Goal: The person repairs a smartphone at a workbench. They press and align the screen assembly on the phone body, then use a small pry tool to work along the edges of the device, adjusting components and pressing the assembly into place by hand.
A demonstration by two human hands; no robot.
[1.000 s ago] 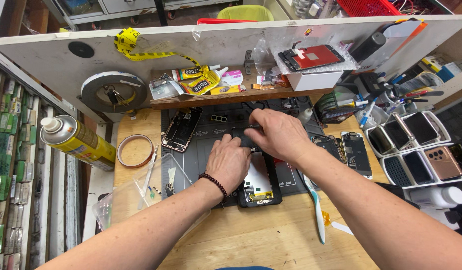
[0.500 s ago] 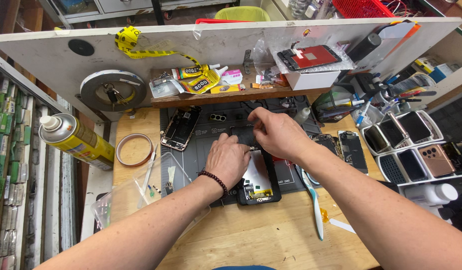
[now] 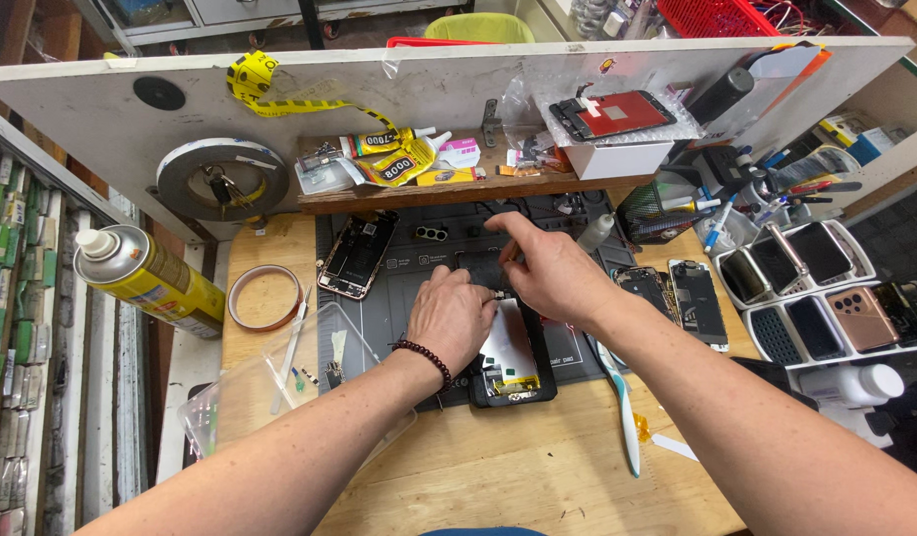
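**Both hands on the opened phone**

The left hand [image 3: 451, 316] presses flat on the opened phone [image 3: 513, 355], fingers curled loosely over its far left edge. The right hand [image 3: 548, 273] pinches a thin tool — hard to make out — at the phone's far end on the grey work mat [image 3: 379, 328]. Since a second ago the right hand has shifted slightly right; the phone's far part stays hidden.

You have two hands, left [image 3: 451, 320] and right [image 3: 551, 275], on one opened phone [image 3: 511, 352], beside one bare phone chassis [image 3: 357, 254], one spray can [image 3: 146, 279] and one tape roll [image 3: 264, 297].
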